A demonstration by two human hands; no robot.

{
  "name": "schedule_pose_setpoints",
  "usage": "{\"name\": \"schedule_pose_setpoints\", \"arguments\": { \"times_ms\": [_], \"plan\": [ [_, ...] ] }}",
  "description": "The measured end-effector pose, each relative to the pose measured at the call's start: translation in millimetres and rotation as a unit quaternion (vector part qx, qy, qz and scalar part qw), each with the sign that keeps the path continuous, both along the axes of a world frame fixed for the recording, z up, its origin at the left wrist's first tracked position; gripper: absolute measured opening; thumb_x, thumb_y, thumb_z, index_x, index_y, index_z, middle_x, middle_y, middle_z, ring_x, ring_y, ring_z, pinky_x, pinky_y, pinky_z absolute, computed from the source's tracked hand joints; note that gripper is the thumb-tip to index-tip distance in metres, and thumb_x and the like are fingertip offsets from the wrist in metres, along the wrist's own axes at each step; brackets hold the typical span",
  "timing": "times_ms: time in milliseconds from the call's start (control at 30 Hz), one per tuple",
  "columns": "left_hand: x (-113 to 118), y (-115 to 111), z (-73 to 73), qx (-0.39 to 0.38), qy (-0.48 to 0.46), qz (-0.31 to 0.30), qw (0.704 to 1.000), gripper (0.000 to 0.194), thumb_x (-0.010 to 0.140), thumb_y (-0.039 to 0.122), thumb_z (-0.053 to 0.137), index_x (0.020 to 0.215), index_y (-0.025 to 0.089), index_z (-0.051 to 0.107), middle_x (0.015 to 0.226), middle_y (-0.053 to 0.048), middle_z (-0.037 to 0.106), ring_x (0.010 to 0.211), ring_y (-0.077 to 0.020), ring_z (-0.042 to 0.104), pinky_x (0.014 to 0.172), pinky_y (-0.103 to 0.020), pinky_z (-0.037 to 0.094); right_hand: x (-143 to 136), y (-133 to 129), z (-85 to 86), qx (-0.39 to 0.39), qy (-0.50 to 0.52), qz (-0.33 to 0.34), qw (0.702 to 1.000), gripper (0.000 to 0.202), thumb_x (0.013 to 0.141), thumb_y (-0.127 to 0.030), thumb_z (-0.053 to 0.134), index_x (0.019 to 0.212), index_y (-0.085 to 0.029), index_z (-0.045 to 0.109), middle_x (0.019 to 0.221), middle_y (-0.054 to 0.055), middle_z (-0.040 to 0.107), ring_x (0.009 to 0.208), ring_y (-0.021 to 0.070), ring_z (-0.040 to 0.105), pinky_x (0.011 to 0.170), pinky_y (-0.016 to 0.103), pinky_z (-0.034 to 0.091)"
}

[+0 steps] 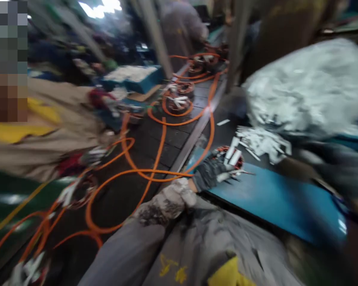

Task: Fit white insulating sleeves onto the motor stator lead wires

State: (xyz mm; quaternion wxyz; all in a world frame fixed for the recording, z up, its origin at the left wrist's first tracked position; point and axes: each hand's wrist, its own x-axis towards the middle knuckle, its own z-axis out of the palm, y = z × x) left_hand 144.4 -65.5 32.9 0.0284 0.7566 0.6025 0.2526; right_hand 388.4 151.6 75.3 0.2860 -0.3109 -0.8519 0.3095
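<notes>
My left hand (209, 174), in a dark grey glove, reaches onto the blue board (256, 194) and is at a round copper-wound part (240, 161) with white strips (232, 153) standing up from it. Its fingers are blurred against the part's near side, so the grip is hard to make out. At the right edge my right hand (337, 171), in a dark glove, is smeared by motion above the board's right end. Whether it holds anything cannot be seen. Between the hands and farther back lies a loose pile of white strips (264, 141).
A large whitish plastic bag (310, 87) stands behind the pile. Orange hoses (155, 172) loop over the dark conveyor (173, 137), among more wound parts (179, 101). On the left, a co-worker's sleeves (68, 119) and gloved hands reach in. A metal post (156, 37) stands ahead.
</notes>
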Motion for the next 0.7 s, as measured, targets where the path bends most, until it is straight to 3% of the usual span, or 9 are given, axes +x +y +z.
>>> {"name": "schedule_pose_setpoints", "arguments": {
  "times_ms": [33,67,167,300,400,500,600,700],
  "plan": [
    [-2,0,-2.6,0.005,-0.024,-0.024,0.999,0.031,0.106,0.040,0.051,0.121,0.029,0.075,0.123,0.003,0.078,0.117,-0.0236,0.071,0.125,-0.050,0.039,26,-11,4.6,0.029,-0.076,-0.058,0.995,0.037,0.094,-0.038,0.054,0.098,-0.015,0.082,0.088,0.013,0.081,0.076,0.0236,0.071,0.060,0.030,0.055],
    [-4,2,-6.4,0.013,-0.046,-0.037,0.998,0.033,0.107,0.038,0.046,0.120,0.024,0.075,0.117,0.000,0.079,0.112,-0.0247,0.072,0.124,-0.056,0.039,42,-21,8.4,0.055,-0.163,-0.106,0.979,0.033,0.091,-0.034,0.062,0.109,-0.014,0.081,0.102,0.016,0.080,0.086,0.0256,0.073,0.070,0.032,0.056],
    [-10,8,-19.0,0.082,-0.092,-0.020,0.992,0.030,0.108,0.036,0.046,0.113,0.024,0.072,0.106,0.003,0.080,0.103,-0.0221,0.072,0.119,-0.054,0.046,50,-33,7.7,0.075,-0.351,-0.166,0.918,0.036,0.091,-0.030,0.064,0.122,-0.018,0.079,0.121,0.016,0.076,0.105,0.0305,0.070,0.092,0.038,0.053],
    [-12,7,-25.2,0.101,-0.068,-0.008,0.992,0.027,0.108,0.037,0.046,0.110,0.026,0.070,0.096,0.003,0.078,0.093,-0.0192,0.073,0.119,-0.051,0.049,36,-27,-5.1,0.050,-0.381,-0.175,0.906,0.034,0.095,-0.035,0.061,0.119,-0.020,0.079,0.122,0.013,0.075,0.107,0.0306,0.068,0.096,0.040,0.051],
    [-13,7,-25.0,0.108,-0.041,-0.016,0.993,0.025,0.106,0.035,0.049,0.110,0.025,0.071,0.094,0.001,0.078,0.091,-0.0188,0.074,0.118,-0.048,0.049,45,-26,-8.2,0.054,-0.358,-0.271,0.892,0.038,0.095,-0.037,0.059,0.124,-0.019,0.076,0.123,0.015,0.073,0.108,0.0316,0.067,0.094,0.041,0.051],
    [-15,9,-25.7,0.123,-0.041,-0.026,0.991,0.020,0.103,0.030,0.053,0.111,0.026,0.072,0.099,0.000,0.079,0.095,-0.0191,0.075,0.118,-0.047,0.050,61,-23,-10.2,0.054,-0.350,-0.354,0.866,0.045,0.101,-0.033,0.041,0.131,-0.016,0.071,0.117,0.020,0.073,0.104,0.0321,0.068,0.091,0.044,0.051],
    [-17,10,-27.2,0.142,-0.050,-0.037,0.988,0.020,0.102,0.026,0.055,0.112,0.026,0.072,0.098,0.000,0.079,0.095,-0.0197,0.076,0.119,-0.049,0.049,67,-14,-17.1,0.036,-0.368,-0.362,0.856,0.044,0.100,-0.030,0.041,0.128,-0.016,0.072,0.114,0.020,0.074,0.103,0.0327,0.067,0.090,0.046,0.051],
    [-16,10,-27.9,0.142,-0.051,-0.036,0.988,0.020,0.102,0.027,0.055,0.111,0.026,0.073,0.097,-0.001,0.079,0.096,-0.0199,0.076,0.119,-0.048,0.049,63,-1,-24.5,0.026,-0.377,-0.329,0.865,0.036,0.096,-0.027,0.050,0.120,-0.018,0.076,0.121,0.019,0.072,0.113,0.0347,0.064,0.096,0.048,0.049]
  ]
}}
